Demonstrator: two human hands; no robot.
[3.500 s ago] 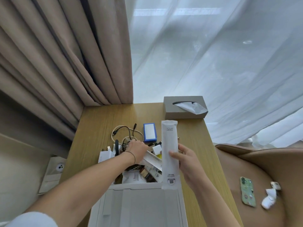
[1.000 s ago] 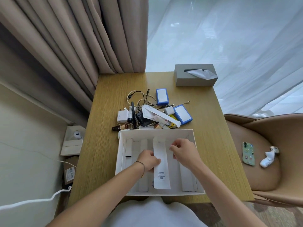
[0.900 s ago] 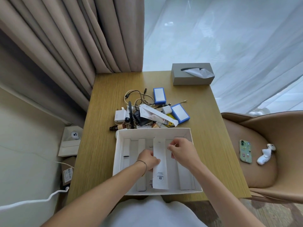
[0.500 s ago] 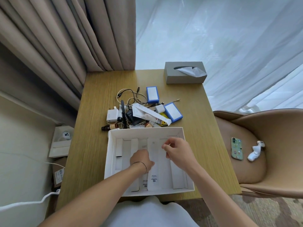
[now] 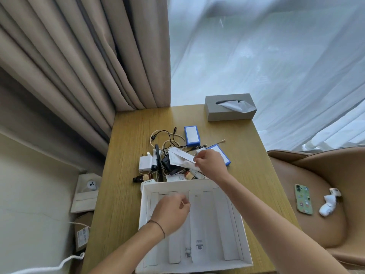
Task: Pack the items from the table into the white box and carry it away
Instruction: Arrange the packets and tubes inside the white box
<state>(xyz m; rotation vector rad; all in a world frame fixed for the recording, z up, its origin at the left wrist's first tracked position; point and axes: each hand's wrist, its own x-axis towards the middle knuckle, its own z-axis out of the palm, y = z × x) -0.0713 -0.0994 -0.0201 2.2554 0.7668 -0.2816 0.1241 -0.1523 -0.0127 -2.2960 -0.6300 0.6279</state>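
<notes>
Two bare hands at work, head cam: right hand (image 5: 210,165) reaches past open white cardboard box (image 5: 145,204) w/ slotted insert on light wooden table (image 5: 126,147), fingers pinching long white paper-wrapped packet (image 5: 180,159) atop pile of cables, chargers & small bottles. Left hand (image 5: 170,212) hovers inside box, fingers loosely curled, gripping nothing. Another long white packet (image 5: 197,224) lies flat in box centre. Two blue-edged white packs (image 5: 192,135) sit just beyond pile.
</notes>
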